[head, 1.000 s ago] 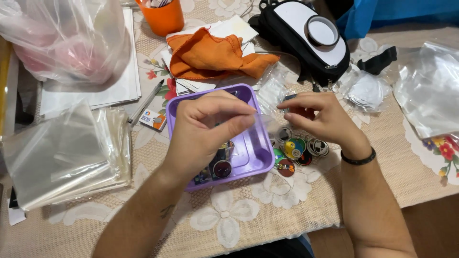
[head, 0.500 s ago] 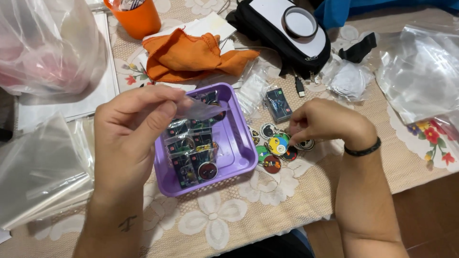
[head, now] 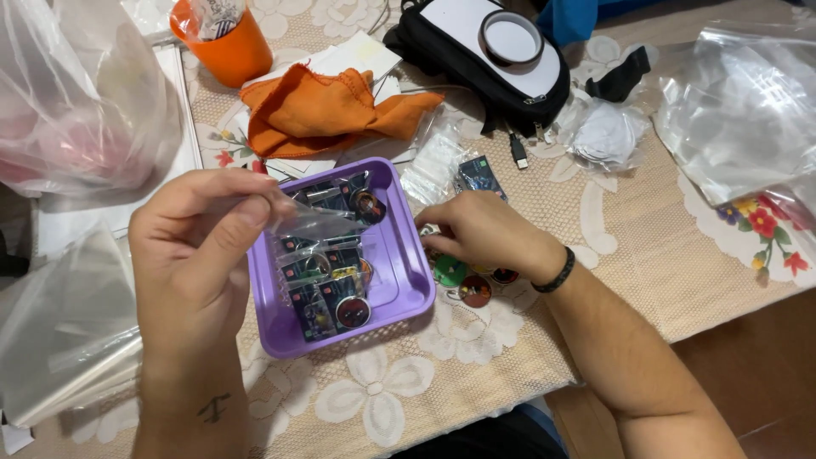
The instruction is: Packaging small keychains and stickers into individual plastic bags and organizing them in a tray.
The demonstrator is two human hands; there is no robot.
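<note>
Small clear plastic bag [head: 310, 223] hangs over the purple tray [head: 406, 280], pinched betw. thumb & fingers of the left hand [head: 200, 246]. Tray holds bagged round badges [head: 327, 289] w/ cards. Right hand [head: 484, 234] lies palm-down, fingers curled over loose badges [head: 466, 285] on the lace tablecloth [head: 612, 246] just right of the tray; can't tell if it grips one. Orange cloth [head: 319, 106] & orange cup [head: 223, 42] lie beyond, black pouch [head: 476, 59] further right.

Round badges [head: 463, 280] under right hand [head: 484, 234]
</note>
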